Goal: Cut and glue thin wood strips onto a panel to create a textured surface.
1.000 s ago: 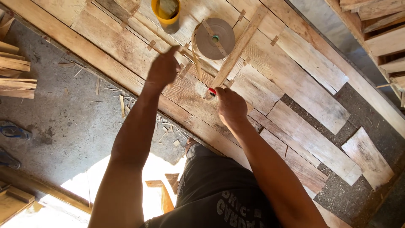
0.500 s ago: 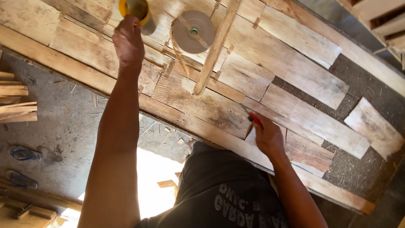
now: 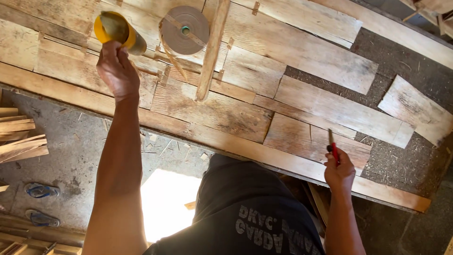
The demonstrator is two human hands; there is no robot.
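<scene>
My left hand (image 3: 115, 68) is stretched out to the far left of the table and grips a yellow cup-shaped container (image 3: 112, 29), tilted on its side. My right hand (image 3: 339, 172) rests near the table's front edge on the right. It holds a thin red-handled tool (image 3: 333, 150) whose tip points onto a pale veneer sheet (image 3: 311, 139). Between the hands lie several overlapping wood veneer pieces. A brown roll of tape (image 3: 185, 29) and a long wooden stick (image 3: 212, 52) sit close to the container.
Dark rough board (image 3: 401, 61) shows where no veneer lies, at the right. A long plank (image 3: 155, 123) runs along the table's front edge. On the concrete floor at left are stacked wood strips (image 3: 19, 137) and blue sandals (image 3: 41, 190).
My left hand has reached away to the left, closed on the yellow container and tipped it over. My right hand has slid to the right along the front edge with the red tool.
</scene>
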